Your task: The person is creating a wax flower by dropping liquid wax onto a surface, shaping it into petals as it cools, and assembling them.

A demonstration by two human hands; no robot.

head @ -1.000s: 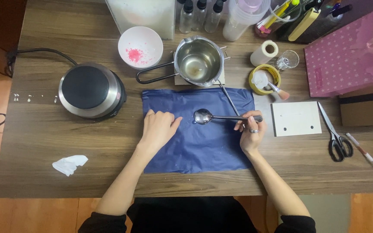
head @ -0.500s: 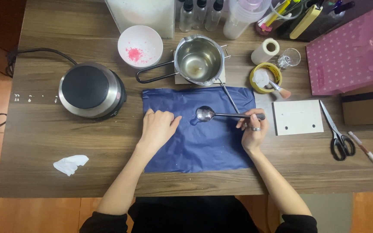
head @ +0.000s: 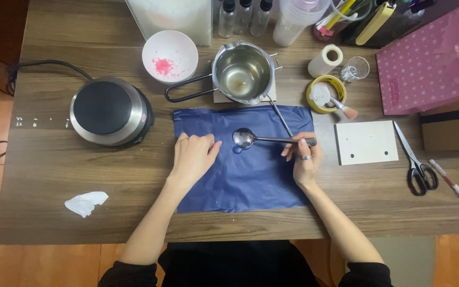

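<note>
My right hand grips the handle of a metal spoon and holds its bowl just above a sheet of blue paper spread on the wooden table. A small dark drop lies on the paper under the spoon bowl. My left hand rests flat on the left part of the blue paper, fingers slightly apart, holding nothing. A steel pot with a long black handle stands just beyond the paper. A thin metal rod lies across the paper's top edge.
A round electric hotplate sits at the left with its cord. A white bowl with pink bits stands behind. Tape rolls, a brush, a white card, scissors and a pink box lie at right. A crumpled tissue lies front left.
The spoon bowl has shifted very slightly; my hands stay in nearly the same places.
</note>
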